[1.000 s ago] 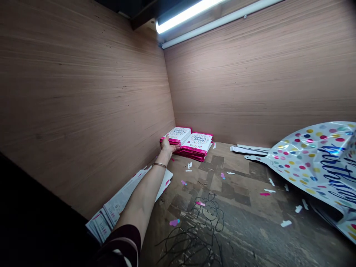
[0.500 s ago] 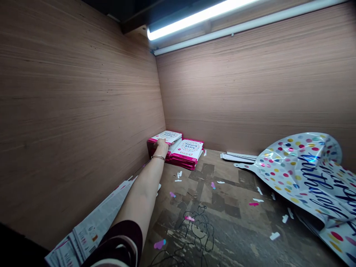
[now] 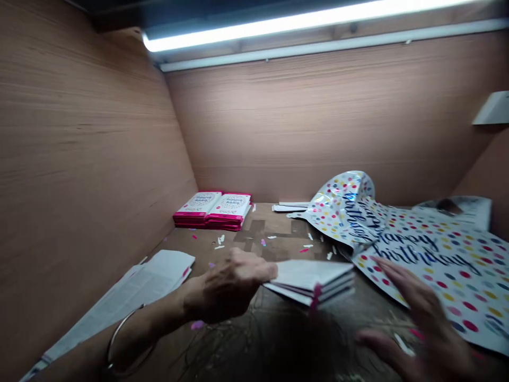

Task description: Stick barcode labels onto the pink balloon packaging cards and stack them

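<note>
My left hand point(image 3: 228, 286), with a bangle on its wrist, is closed on the near end of a small stack of folded white packets point(image 3: 312, 278) held just above the worn wooden worktop point(image 3: 274, 233). My right hand point(image 3: 421, 318) hovers at the lower right with fingers spread, blurred by motion, next to a polka-dot foil "Happy Birthday" balloon point(image 3: 429, 254) lying flat. Two low piles of pink-edged packets point(image 3: 214, 208) sit side by side in the far left corner.
Brown wooden walls close in the left side and back, under a lit tube lamp point(image 3: 302, 24). A sheaf of printed white sheets point(image 3: 131, 289) leans along the left wall. Paper scraps point(image 3: 264, 241) litter the worktop. More flat white packets point(image 3: 290, 206) lie by the back wall.
My left hand has drawn back from the pink piles in the corner and now holds a stack of white packets near me. My right hand has come into view. The camera has swung right.
</note>
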Available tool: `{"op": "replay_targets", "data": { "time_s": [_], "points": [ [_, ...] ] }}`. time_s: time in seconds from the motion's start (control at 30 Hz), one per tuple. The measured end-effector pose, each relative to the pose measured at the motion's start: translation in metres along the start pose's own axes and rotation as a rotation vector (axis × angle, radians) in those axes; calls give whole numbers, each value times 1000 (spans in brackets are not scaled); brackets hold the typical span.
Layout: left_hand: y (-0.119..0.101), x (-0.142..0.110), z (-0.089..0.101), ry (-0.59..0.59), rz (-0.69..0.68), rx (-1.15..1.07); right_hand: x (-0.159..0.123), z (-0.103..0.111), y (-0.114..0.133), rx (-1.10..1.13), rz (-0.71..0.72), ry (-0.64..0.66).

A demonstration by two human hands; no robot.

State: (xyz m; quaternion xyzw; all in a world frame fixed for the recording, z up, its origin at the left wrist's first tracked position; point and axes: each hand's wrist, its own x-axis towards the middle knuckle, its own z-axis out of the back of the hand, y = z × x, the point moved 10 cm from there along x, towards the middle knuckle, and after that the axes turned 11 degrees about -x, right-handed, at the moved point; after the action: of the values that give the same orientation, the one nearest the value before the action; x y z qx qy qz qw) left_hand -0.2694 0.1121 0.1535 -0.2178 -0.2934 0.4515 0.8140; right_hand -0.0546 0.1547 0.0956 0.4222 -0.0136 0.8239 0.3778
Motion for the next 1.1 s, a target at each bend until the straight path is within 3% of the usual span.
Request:
{"op": "replay_targets", "data": {
  "time_s": [0.07,0.13,0.17,0.23,0.33,0.4,0.47,0.57,0.63,0.8,0.97,1.1],
  "points": [
    [-30,6,-27,201,-114,166,14,-18,17,114,98,124],
    [-39,16,-32,260,-106,182,19,-36,27,319,60,235],
    [-36,22,-28,230,-60,142,18,-43,28,432,-3,267],
    [-18,30,-8,31,84,-38,14,-53,19,653,-187,258],
    [28,16,14,-420,268,-468,4,-62,-9,937,-491,140],
    [55,5,-3,-563,287,-739,-2,-72,-20,1062,-623,126],
    [72,2,-40,-536,300,-937,-6,-81,-21,1130,-661,165],
    [86,-1,-87,-517,357,-1014,-12,-88,-22,1097,-654,192],
    [88,-3,-100,-575,356,-970,-19,-88,-27,1008,-641,181],
    [86,-12,-99,-738,346,-877,-39,-101,-38,871,-658,245],
    [75,-11,-95,-691,354,-884,-49,-104,-50,765,-719,212],
    [64,-11,-95,-672,315,-871,-48,-101,-49,809,-723,199]
  ]
}}
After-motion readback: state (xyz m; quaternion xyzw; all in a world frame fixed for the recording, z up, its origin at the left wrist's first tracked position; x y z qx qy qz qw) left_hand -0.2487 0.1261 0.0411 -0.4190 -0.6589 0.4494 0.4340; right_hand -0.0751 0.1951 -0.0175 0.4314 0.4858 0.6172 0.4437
